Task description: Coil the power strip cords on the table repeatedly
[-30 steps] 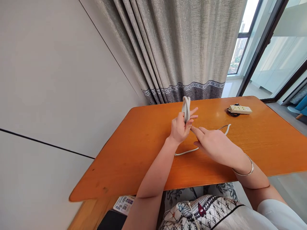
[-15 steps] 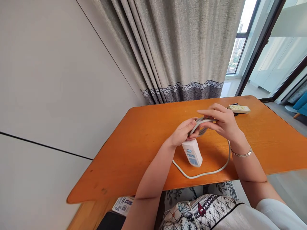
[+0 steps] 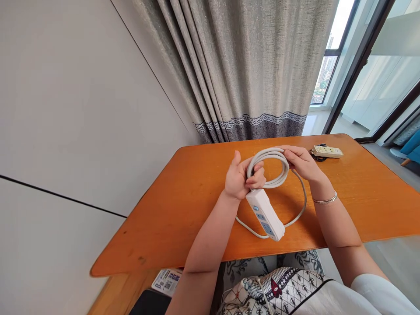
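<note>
My left hand (image 3: 243, 176) has its fingers curled round the left side of a coiled white cable (image 3: 277, 180), with the thumb raised off it. At the coil's upper right, my right hand (image 3: 300, 162) pinches the loops between thumb and fingers. A white power strip (image 3: 266, 214) with blue sockets and a button hangs below my left hand, tilted down to the right. From my right hand a loose length of cable curves down to the table and passes behind the strip.
The orange wooden table (image 3: 157, 218) spans the view. A second, cream power strip (image 3: 326, 151) with a dark cord lies at its far right. Behind stand a grey curtain (image 3: 256, 65) and a white wall panel (image 3: 82, 109). A printed box (image 3: 166, 282) sits below the table's front left.
The coil has turned to face me and shows as open rings. My left thumb has lifted, my right fingers have closed on the loops, and the strip has swung slightly right and down.
</note>
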The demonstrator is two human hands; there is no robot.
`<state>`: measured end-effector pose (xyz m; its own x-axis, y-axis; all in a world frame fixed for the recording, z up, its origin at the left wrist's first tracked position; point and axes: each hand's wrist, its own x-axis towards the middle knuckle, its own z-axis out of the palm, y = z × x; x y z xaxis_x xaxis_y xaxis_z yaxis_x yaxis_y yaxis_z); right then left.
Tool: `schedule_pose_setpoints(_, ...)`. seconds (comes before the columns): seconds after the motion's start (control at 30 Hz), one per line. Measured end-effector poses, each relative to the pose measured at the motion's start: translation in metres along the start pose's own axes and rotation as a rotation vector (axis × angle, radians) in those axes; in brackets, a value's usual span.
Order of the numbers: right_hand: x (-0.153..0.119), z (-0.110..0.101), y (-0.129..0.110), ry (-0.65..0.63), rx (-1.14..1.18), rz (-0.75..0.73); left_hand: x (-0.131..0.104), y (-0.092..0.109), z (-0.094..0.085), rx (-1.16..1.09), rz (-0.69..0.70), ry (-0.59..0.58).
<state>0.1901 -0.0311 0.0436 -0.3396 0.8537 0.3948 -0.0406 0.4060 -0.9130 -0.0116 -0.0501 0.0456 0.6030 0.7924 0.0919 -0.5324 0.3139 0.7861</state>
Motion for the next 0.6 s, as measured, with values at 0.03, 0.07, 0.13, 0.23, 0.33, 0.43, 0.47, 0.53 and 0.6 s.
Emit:
schedule_pose_setpoints(0.03,0.002,0.004,0.004,0.005,0.044,0.012,-0.001,0.003,0.001,-0.029,0.021,0.049)
schedule_pose_setpoints(0.07,0.003,0.007,0.007,0.0,0.081,0.017,-0.003,0.005,0.003,-0.054,0.048,0.093)
schedule_pose_setpoints(0.13,0.006,0.012,0.012,-0.036,0.105,0.019,-0.005,0.01,0.005,-0.092,0.127,0.165)
schedule_pose_setpoints(0.23,0.006,0.015,0.016,-0.113,-0.05,0.023,-0.008,0.018,0.006,-0.116,0.29,0.255)
schedule_pose_setpoints(0.33,0.005,0.018,0.018,-0.167,-0.419,0.028,-0.009,0.029,0.006,-0.132,0.468,0.359)
schedule_pose_setpoints(0.43,0.003,0.024,0.016,-0.23,-0.763,0.072,-0.006,0.037,0.001,-0.136,0.622,0.467)
schedule_pose_setpoints(0.47,0.002,0.026,0.015,-0.258,-0.856,0.106,-0.005,0.039,-0.001,-0.13,0.664,0.497)
schedule_pose_setpoints(0.53,0.0,0.03,0.011,-0.297,-1.03,0.174,-0.002,0.041,-0.005,-0.099,0.724,0.541)
schedule_pose_setpoints(0.6,-0.002,0.034,0.007,-0.29,-1.19,0.202,0.0,0.04,-0.008,-0.041,0.761,0.566)
